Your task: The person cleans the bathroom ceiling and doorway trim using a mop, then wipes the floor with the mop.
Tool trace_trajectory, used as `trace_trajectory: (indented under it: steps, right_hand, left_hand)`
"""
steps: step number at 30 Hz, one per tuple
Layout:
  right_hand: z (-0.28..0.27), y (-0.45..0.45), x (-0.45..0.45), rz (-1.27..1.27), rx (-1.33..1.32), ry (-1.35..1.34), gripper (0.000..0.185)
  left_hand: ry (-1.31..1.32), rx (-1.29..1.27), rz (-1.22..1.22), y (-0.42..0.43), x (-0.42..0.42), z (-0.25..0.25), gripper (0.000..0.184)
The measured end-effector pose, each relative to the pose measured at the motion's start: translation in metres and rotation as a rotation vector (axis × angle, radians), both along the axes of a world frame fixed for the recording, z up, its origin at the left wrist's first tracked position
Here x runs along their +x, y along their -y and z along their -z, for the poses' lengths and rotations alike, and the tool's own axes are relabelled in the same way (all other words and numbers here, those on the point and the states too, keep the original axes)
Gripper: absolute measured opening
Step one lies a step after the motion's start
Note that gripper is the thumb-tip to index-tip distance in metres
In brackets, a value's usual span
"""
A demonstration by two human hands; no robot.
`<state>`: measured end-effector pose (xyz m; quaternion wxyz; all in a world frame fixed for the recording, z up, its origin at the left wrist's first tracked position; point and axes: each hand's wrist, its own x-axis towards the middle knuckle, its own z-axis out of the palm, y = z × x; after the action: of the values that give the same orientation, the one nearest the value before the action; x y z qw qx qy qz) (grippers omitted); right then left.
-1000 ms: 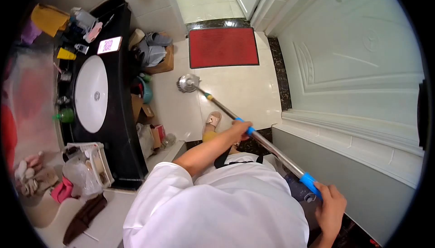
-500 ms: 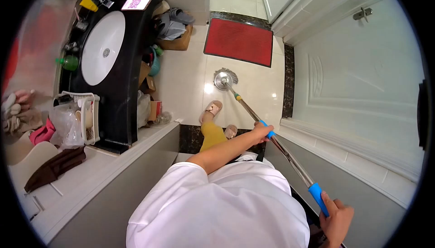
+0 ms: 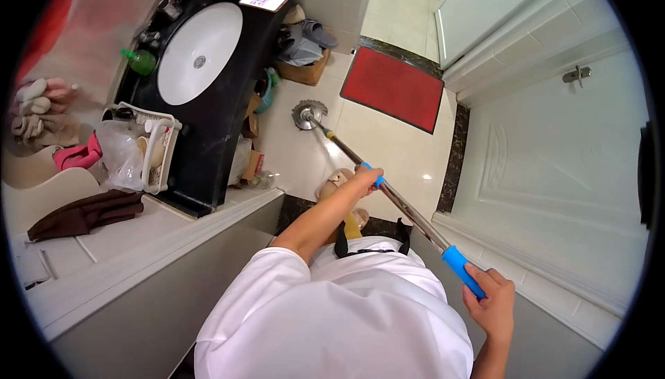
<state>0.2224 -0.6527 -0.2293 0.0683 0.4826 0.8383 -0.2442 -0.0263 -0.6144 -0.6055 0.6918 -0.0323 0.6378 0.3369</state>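
Observation:
A mop (image 3: 412, 214) with a metal pole slants across the view. Its round metal head with grey strands (image 3: 309, 113) rests on the pale tiled floor, left of the red mat. My left hand (image 3: 368, 178) is closed around the blue sleeve partway along the pole. At the top end, my right hand (image 3: 490, 297) grips the long blue handle (image 3: 463, 269). Below my left forearm, slippered feet (image 3: 338, 179) are partly hidden.
A black counter (image 3: 190, 154) with a white basin (image 3: 201, 53) runs along the left. Boxes and a cardboard box of grey items (image 3: 303, 67) stand beneath and beyond it. A red mat (image 3: 393, 89) lies before the doorway; a white door (image 3: 554, 143) is on the right.
The mop head has swung left across the floor toward the counter. Both my hands have shifted left and kept their hold on the pole. The view has turned a little.

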Motion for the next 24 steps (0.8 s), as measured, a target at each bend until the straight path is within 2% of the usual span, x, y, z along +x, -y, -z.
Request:
trace_trajectory:
  steps: [1, 3, 4, 6, 7, 8, 9, 10, 11, 12, 13, 17, 19, 24]
  right_hand:
    - [0.003, -0.002, -0.004, -0.011, -0.005, 0.001, 0.034]
    - [0.015, -0.007, -0.015, 0.071, 0.045, -0.35, 0.027]
    - [0.022, -0.01, -0.023, 0.061, 0.041, -0.349, 0.027]
    - [0.043, -0.019, -0.045, -0.027, 0.123, -0.511, 0.021]
    - [0.057, -0.025, -0.058, -0.04, 0.117, -0.507, 0.021]
    - [0.074, -0.03, -0.072, -0.061, 0.172, -0.634, 0.012]
    - [0.089, -0.033, -0.086, -0.082, 0.227, -0.762, 0.011]
    - [0.102, -0.032, -0.099, -0.092, 0.22, -0.76, 0.011]
    - [0.115, -0.029, -0.111, -0.017, 0.034, -1.04, 0.018]
    - [0.12, -0.027, -0.119, 0.068, -0.163, -1.311, 0.027]
    - [0.117, -0.027, -0.125, 0.08, -0.184, -1.333, 0.036]
    - [0.107, -0.031, -0.113, -0.021, -0.299, -1.265, 0.037]
    - [0.1, -0.024, -0.098, 0.0, -0.283, -1.261, 0.039]
    - [0.064, -0.02, -0.033, 0.062, -0.295, -1.187, 0.04]
  left_hand:
    - [-0.034, 0.02, -0.038, -0.004, -0.012, -0.008, 0.025]
    - [-0.073, 0.061, -0.12, -0.009, -0.038, -0.01, 0.024]
    - [-0.08, 0.083, -0.164, -0.012, -0.052, -0.009, 0.024]
    - [-0.171, 0.049, -0.131, -0.022, -0.08, 0.003, 0.026]
    - [-0.255, -0.045, -0.171, -0.028, -0.086, 0.008, 0.036]
    - [-0.337, -0.142, -0.209, -0.032, -0.092, 0.007, 0.048]
    - [-0.334, -0.148, -0.22, -0.032, -0.1, 0.011, 0.048]
    - [-0.319, -0.129, -0.165, -0.032, -0.109, 0.017, 0.057]
    - [-0.303, -0.108, -0.108, -0.033, -0.115, 0.02, 0.065]
    - [-0.298, -0.111, -0.116, -0.034, -0.122, 0.019, 0.065]
    - [-0.306, -0.106, -0.085, -0.036, -0.127, 0.018, 0.066]
    - [-0.277, -0.086, -0.106, -0.021, -0.117, 0.011, 0.069]
    - [-0.197, -0.018, -0.143, -0.002, -0.098, 0.007, 0.076]
    - [-0.064, -0.082, -0.055, 0.03, -0.027, 0.022, 0.084]
